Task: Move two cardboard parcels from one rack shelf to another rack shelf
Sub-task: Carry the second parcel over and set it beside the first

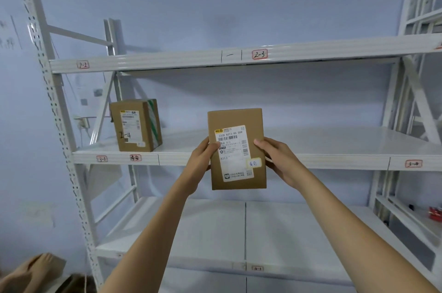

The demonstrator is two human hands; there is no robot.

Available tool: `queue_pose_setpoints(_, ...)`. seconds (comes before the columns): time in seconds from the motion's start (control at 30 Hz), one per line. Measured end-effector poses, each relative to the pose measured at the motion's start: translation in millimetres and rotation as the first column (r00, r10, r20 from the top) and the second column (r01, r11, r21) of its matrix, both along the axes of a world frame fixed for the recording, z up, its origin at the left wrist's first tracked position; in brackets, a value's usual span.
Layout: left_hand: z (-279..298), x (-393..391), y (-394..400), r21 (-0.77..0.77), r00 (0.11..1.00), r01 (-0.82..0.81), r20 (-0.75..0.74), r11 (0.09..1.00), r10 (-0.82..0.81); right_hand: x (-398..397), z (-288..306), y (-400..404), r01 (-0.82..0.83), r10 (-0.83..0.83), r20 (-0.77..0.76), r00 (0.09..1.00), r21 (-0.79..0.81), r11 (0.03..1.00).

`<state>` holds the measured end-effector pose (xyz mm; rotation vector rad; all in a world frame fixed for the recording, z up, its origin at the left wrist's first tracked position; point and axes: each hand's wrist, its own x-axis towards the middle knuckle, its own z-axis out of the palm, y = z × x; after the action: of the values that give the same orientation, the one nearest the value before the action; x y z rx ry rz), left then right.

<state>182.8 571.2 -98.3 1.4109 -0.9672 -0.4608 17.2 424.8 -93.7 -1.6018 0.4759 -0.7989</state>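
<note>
Your left hand (202,161) and right hand (278,161) clasp the flat brown cardboard parcel (236,149) by its long edges, thumbs pressed on its labelled face, other fingers hidden behind; it hangs upright in the air before the white metal middle shelf (311,144). Keep it level and lift it clear of the shelf's front lip before setting it down. A white shipping label covers most of its face. A second, boxier cardboard parcel (136,125) stands at the shelf's left end.
</note>
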Motion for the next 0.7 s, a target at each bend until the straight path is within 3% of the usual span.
queue_pose_setpoints(0.7,31.6,141.0,-139.0,-0.063,0.996,0.013,0.084,0.998,-0.008,148.2,27.7,-144.3,0.016,-0.008,0.075,0.997,-0.105,0.994)
